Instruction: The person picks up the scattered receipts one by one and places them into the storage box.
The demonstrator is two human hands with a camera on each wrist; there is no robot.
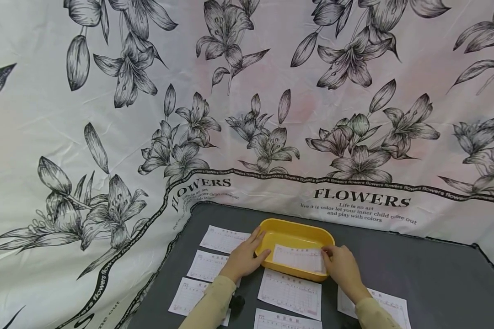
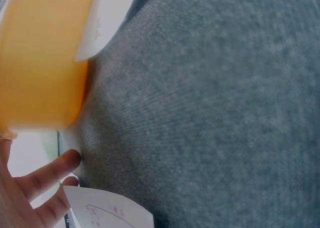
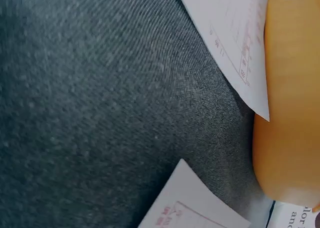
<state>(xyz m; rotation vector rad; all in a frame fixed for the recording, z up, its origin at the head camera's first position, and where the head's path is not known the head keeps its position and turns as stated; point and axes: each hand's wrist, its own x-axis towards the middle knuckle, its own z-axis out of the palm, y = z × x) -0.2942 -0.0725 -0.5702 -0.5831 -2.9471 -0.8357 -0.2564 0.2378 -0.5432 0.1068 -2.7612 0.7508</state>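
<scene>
A yellow plastic tray (image 1: pixel 298 225) stands on the dark grey table. Inside it, toward the front, lies a white printed slip (image 1: pixel 297 258). My left hand (image 1: pixel 244 256) is at the tray's left end, its fingers spread along the rim and the thumb at the inner edge. In the left wrist view, straight fingers (image 2: pixel 50 175) show beside the tray. My right hand (image 1: pixel 343 267) pinches the slip's right edge at the tray's right rim. The right wrist view shows the tray's side (image 3: pixel 287 153) but hardly any of that hand.
Printed slips lie in a column on the left, such as one slip (image 1: pixel 207 265). Another slip (image 1: pixel 290 292) lies against the tray's front, with one more below. A slip (image 1: pixel 389 306) is partly under the right forearm. A small black object (image 1: pixel 236 304) sits by the left sleeve. Flower-printed cloth (image 1: pixel 271 192) hangs behind.
</scene>
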